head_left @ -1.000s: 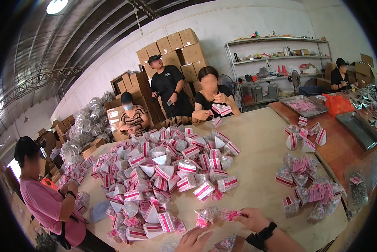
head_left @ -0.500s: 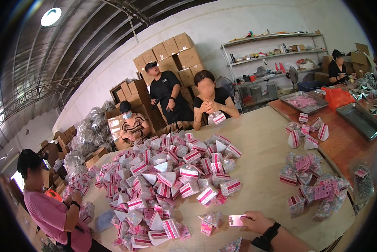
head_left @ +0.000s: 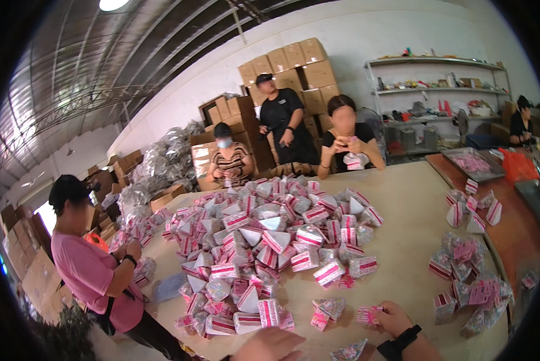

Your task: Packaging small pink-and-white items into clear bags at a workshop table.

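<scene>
My right hand (head_left: 394,319), wearing a dark wristband, pinches a small pink printed card (head_left: 368,314) at its edge above the table's near side. Beside the card lies a clear bag of sparkly filling with a pink tag (head_left: 328,310). Another such bag (head_left: 349,350) rests closer to the lower edge. My left hand (head_left: 271,345), slightly blurred, reaches in low over the table with its fingers stretched out and nothing visible in them. It is nearest to the large heap of bagged wedge-shaped pieces (head_left: 276,240), white and silvery with pink stripes.
On the right stand a cluster of tagged bags (head_left: 483,295) and a small group of wedges (head_left: 475,224). A metal tray (head_left: 503,170) sits on the adjoining brown table. Several co-workers are around the table, one in a pink shirt (head_left: 83,265) at left.
My left hand has come into view from the lower edge. The card in my right hand now shows a patterned pink face. The whole view has swung left.
</scene>
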Tool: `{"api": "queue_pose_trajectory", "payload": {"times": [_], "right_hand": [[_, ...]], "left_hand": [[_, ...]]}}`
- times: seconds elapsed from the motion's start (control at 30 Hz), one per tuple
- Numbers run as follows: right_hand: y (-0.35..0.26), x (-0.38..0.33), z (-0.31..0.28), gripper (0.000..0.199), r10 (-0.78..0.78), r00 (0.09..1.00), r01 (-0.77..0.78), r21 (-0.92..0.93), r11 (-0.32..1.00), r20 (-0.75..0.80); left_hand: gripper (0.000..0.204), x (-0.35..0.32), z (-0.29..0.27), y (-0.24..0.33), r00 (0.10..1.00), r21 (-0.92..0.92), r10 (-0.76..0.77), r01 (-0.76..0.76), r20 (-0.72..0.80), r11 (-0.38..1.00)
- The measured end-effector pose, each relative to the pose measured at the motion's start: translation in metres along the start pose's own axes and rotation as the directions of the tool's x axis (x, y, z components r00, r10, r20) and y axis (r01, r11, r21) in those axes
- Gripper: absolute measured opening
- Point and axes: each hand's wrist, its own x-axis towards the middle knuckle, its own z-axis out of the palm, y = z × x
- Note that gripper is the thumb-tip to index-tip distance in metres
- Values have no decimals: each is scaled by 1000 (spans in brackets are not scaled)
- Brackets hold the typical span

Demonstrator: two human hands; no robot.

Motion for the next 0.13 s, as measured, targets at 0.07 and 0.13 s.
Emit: {"api": "queue_pose_trajectory", "payload": {"times": [0.07, 0.13], "right_hand": [[14, 2, -1, 14, 9, 1000, -6, 116, 993, -29], [19, 8, 2, 14, 4, 994, 33, 326, 945, -113]], "left_hand": [[25, 0, -10, -11, 986, 31, -45, 51, -160, 998], [36, -5, -26, -17, 987, 194, -84, 109, -134, 975]]}}
